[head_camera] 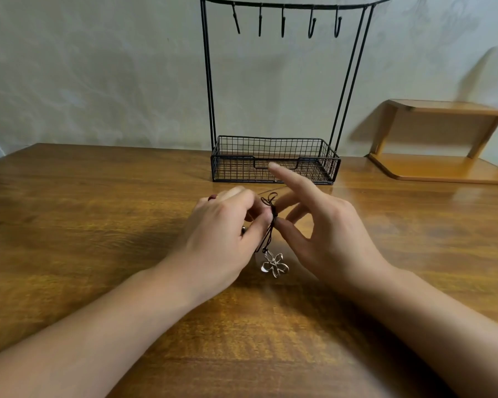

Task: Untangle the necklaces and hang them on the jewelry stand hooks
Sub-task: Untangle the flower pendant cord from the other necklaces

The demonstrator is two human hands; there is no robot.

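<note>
A dark cord necklace [271, 214] with a silver flower pendant [274, 264] hangs between my hands above the table. My left hand [222, 234] pinches the knotted cord with curled fingers. My right hand [322, 225] touches the cord with its thumb and a lower finger, while the index finger points straight out. A small cord loop sticks up above the knot. Behind stands the black wire jewelry stand [288, 4]; several bare hooks [311, 24] hang from its top bar.
The stand's wire basket base [275, 160] sits just beyond my fingers. A small wooden shelf [443, 145] stands at the right against the wall. The brown wooden table [98, 211] stretches to the left and toward me.
</note>
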